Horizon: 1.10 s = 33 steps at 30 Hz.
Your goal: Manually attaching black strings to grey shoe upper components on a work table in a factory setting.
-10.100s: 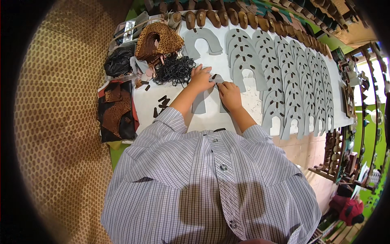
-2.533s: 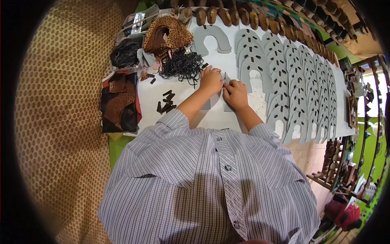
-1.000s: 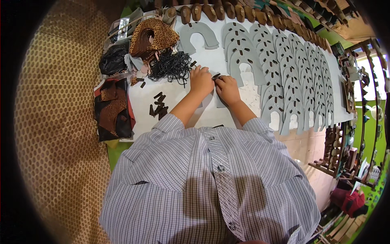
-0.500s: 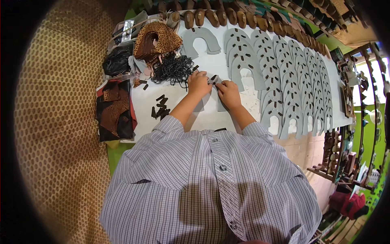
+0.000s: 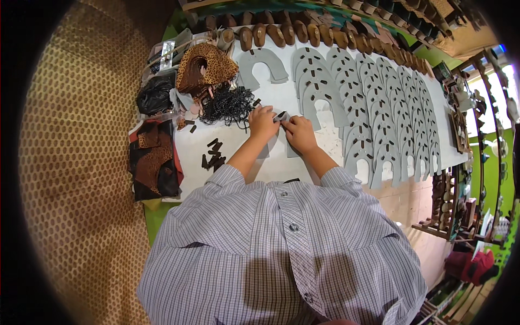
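Observation:
Both hands hold one grey U-shaped shoe upper piece [image 5: 291, 150] on the white table. My left hand [image 5: 262, 124] pinches its curved top edge from the left. My right hand [image 5: 300, 135] pinches the same edge from the right, a finger's width away. Between the fingertips the edge is raised and bent around a dark patch [image 5: 281, 115]; whether that is a separate strip I cannot tell. Left of my left forearm lies a small pile of dark brown strips [image 5: 214, 155]. A single dark strip [image 5: 257, 102] lies just beyond my left hand.
Rows of overlapping grey upper pieces [image 5: 357, 116] with dark strips cover the table's right side. Another grey piece [image 5: 262, 58] lies far off. Tangled black cord [image 5: 227, 104], leopard-print material [image 5: 203, 67] and dark scraps [image 5: 154, 157] sit at left. Brown shoe lasts [image 5: 300, 32] line the back.
The whole view has shifted slightly, with the table appearing lower. My hands keep their grip on the grey piece, and the edge between the fingertips looks more raised.

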Each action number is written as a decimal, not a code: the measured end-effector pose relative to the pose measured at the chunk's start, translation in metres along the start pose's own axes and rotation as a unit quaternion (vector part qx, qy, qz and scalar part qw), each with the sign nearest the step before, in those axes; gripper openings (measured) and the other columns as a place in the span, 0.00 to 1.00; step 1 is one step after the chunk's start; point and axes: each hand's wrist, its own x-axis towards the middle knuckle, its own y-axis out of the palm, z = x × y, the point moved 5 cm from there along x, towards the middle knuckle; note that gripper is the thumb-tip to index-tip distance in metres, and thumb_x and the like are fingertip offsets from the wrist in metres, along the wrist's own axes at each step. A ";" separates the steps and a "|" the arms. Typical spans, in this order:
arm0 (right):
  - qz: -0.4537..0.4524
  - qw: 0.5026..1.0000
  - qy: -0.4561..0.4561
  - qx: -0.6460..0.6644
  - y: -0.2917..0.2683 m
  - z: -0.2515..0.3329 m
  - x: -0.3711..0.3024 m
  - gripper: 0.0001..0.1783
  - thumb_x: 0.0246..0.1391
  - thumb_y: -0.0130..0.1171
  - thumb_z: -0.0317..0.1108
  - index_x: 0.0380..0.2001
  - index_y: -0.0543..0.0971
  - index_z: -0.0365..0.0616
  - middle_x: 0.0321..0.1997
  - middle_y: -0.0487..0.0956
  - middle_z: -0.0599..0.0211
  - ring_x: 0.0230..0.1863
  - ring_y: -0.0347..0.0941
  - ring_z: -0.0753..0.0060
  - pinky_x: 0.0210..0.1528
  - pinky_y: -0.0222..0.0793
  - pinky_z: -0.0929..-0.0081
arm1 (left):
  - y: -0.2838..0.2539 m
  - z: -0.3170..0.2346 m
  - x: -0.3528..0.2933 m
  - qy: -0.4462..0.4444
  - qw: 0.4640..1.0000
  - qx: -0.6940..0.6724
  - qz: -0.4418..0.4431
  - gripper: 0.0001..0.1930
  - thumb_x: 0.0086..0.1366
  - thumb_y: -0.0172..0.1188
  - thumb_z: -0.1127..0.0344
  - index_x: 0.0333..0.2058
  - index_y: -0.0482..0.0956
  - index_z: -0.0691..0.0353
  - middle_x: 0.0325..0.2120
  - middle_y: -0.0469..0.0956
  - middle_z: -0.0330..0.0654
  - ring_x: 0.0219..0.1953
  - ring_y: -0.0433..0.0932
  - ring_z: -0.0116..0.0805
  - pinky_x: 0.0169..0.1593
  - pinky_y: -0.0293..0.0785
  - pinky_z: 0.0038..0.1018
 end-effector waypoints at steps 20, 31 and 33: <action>-0.013 0.998 0.009 -0.053 0.001 0.007 -0.003 0.12 0.44 0.57 0.35 0.35 0.79 0.51 0.34 0.74 0.69 0.41 0.69 0.65 0.44 0.61 0.64 | 0.001 0.001 -0.001 -0.032 0.999 -0.040 -0.004 0.17 0.47 0.63 0.59 0.35 0.80 0.62 0.49 0.72 0.38 0.59 0.60 0.44 0.61 0.51 0.39; -0.019 0.999 0.012 -0.036 0.003 0.006 -0.010 0.10 0.46 0.56 0.33 0.34 0.79 0.49 0.34 0.75 0.70 0.42 0.70 0.65 0.44 0.61 0.64 | -0.002 -0.004 -0.011 -0.047 0.998 -0.041 -0.009 0.16 0.48 0.61 0.60 0.35 0.81 0.62 0.50 0.71 0.38 0.60 0.58 0.41 0.64 0.46 0.44; -0.015 0.999 0.015 -0.031 -0.002 0.012 -0.009 0.10 0.46 0.56 0.33 0.34 0.79 0.49 0.34 0.75 0.70 0.41 0.70 0.65 0.43 0.61 0.64 | 0.003 -0.001 -0.013 -0.052 0.997 -0.054 -0.004 0.15 0.48 0.61 0.60 0.34 0.81 0.62 0.51 0.71 0.38 0.60 0.58 0.42 0.64 0.45 0.45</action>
